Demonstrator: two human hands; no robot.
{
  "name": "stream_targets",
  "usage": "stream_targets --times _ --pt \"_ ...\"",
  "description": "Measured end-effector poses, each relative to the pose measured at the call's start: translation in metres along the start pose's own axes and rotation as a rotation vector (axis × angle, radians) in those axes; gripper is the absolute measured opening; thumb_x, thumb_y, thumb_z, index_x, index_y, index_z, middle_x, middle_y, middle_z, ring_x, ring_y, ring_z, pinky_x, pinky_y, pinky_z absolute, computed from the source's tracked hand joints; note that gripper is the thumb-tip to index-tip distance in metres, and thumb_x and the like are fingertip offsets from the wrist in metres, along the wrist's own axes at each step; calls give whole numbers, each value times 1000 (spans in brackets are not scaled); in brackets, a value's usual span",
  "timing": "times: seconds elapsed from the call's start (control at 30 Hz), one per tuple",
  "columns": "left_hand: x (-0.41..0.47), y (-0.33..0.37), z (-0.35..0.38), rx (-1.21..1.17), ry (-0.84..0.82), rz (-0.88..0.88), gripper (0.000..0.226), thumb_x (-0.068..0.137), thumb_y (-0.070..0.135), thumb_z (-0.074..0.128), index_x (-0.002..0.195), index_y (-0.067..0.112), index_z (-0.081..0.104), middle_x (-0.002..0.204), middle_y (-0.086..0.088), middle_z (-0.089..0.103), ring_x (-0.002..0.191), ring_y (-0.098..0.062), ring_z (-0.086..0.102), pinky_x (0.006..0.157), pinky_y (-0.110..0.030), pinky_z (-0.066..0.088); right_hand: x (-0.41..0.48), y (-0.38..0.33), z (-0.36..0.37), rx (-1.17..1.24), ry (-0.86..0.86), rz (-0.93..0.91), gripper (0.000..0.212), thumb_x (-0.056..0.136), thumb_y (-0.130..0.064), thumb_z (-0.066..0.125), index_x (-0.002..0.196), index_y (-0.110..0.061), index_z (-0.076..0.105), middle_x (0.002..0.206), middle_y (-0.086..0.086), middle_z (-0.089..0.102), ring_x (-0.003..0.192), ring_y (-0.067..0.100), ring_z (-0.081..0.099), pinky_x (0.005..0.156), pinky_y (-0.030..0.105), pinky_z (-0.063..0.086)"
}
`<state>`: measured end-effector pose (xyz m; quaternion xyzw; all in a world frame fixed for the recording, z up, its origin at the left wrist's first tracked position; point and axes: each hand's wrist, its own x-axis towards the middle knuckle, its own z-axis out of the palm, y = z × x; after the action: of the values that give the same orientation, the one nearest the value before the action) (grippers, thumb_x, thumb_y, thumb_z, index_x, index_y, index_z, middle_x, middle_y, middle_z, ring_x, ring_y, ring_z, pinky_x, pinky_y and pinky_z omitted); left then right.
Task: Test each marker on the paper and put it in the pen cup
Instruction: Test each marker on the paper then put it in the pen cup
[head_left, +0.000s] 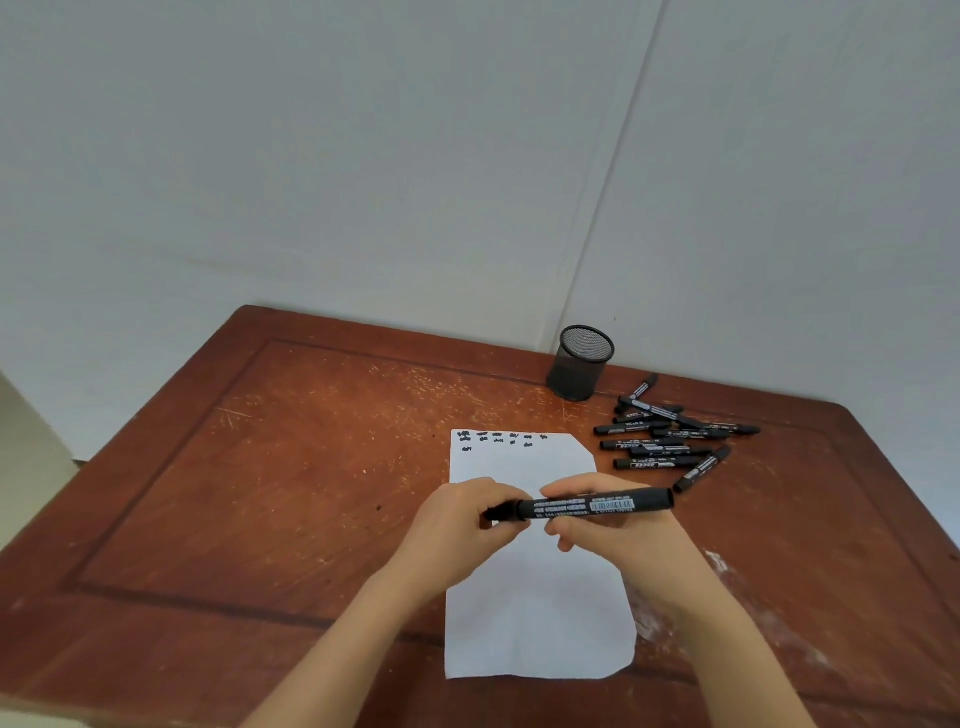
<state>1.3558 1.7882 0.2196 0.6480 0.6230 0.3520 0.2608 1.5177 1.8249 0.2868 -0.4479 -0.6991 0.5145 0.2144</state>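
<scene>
Above a white sheet of paper (540, 613), a person holds a black marker (582, 505) level and crosswise in both hands. The right hand (613, 525) has fingers and thumb curled round the barrel, and the left hand (457, 519) has its fingertips pinched on the narrower end, apparently the cap (501, 512). The marker hangs clear of the sheet and touches neither the paper nor the cup.

The step looks like a cap being pulled off or pushed back on (the frame does not settle which). Either way, a straight pull or push along the barrel, with the right hand steady, should keep the tip off the fingers. If the marker is still untested, the bare white below the existing scribbles is the place for a short stroke.

Pale, plain walls (363, 156) meet in a corner behind a worn reddish-brown wooden table (260, 493), which has a scratched top with whitish scuffs on its right side. A loose pile of black markers (665, 441) lies just right of the sheet's far end. A black mesh pen cup (579, 371) stands upright at the back of the table, near the pile. Rows of small black test marks (498, 438) cross the paper's far edge.
</scene>
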Motion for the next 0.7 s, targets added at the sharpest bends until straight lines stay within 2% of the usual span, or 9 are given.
stream_targets --times 0.07,0.17,0.23,0.33,0.47,0.57,0.63,0.7 --pt "-1 1 -3 -41 -78 -12 17 89 19 59 102 20 69 81 8 63 67 -3 48 67 -23 42 0 0 -2 11 -16 32 27 78 2 66 80 -25 69 74 -5 70 62 7 65 66 18 54" --pt "1 5 -11 -128 -236 -67 6 88 22 61 87 26 66 57 18 51 53 -1 41 55 -15 32 3 0 -5 26 -37 67 22 78 0 66 83 -20 71 68 -2 70 61 9 63 64 19 52" --pt "4 7 -16 -181 -279 -85 16 88 22 61 74 29 60 47 17 43 47 -2 35 51 -14 28 5 0 -6 54 -31 77 19 81 -1 64 83 -19 71 63 -2 69 57 7 60 59 17 49" --pt "5 9 -17 -205 -259 -94 29 88 20 61 62 30 53 44 14 39 44 -3 32 48 -14 25 8 1 -4 59 23 87 14 83 -7 64 81 -20 70 58 -2 67 51 5 57 54 19 46" --pt "4 10 -13 -220 -252 -116 17 90 23 59 75 14 60 51 11 39 44 -3 33 48 -13 26 10 4 0 94 72 92 14 84 -8 62 80 -18 70 54 -1 66 47 6 54 49 19 42" --pt "1 11 -13 -295 -230 -136 11 90 23 58 81 24 63 45 16 43 43 0 36 47 -10 28 9 6 0 176 82 111 21 87 -8 57 97 -26 63 60 0 66 46 7 52 44 18 41" --pt "0 9 -15 -318 -206 -150 10 91 23 58 89 18 67 43 18 41 42 0 34 46 -9 26 11 8 -4 323 187 94 25 93 -10 46 103 -31 56 61 3 62 42 9 48 39 18 36" --pt "-1 5 -17 -303 -183 -159 19 91 22 58 96 7 68 42 18 39 41 0 32 45 -10 24 10 5 -12 385 322 73 26 97 -14 39 100 -33 55 54 2 59 36 8 43 34 19 30"
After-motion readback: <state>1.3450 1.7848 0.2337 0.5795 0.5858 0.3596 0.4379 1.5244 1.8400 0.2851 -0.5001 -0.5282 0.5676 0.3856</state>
